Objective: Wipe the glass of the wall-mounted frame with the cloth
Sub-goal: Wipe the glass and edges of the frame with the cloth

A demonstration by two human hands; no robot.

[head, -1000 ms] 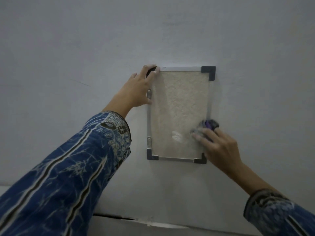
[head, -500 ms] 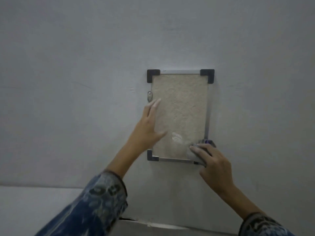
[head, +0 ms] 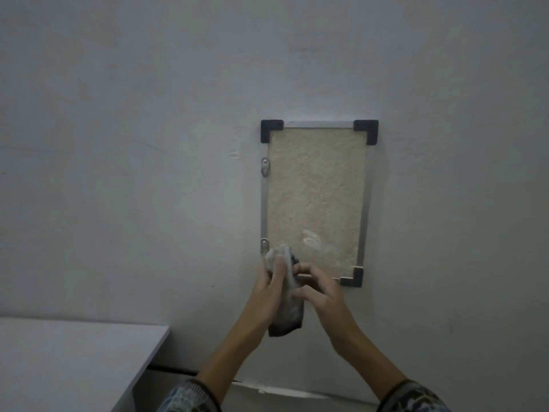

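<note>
Two hands together low at the wall-mounted frame [head: 318, 124], right over its bottom-left corner. Left hand [head: 266, 292] wrapped around the grey cloth [head: 286, 310], thumb flat across the bunched top. Right hand [head: 322, 297] in from the other side, fingers [head: 303, 267] curled and pinching the cloth's right edge. So, cloth clasped between both, upper end bunched over the lowest left patch of the glass [head: 315, 188], tail hanging below the frame in front of the wall [head: 118, 144]. Up on the glass, a pale smudge [head: 312, 239] near the bottom, just above and right of the hands, apart from the cloth. Black corner caps [head: 271, 130] in view at top left, top right and bottom right; fourth one hidden behind the hands. Two small metal clips [head: 264, 168] on the left rail, lower one just beside the cloth's top. White tabletop [head: 74, 361] down at lower left, patterned sleeves [head: 190, 396] at the bottom edge.
</note>
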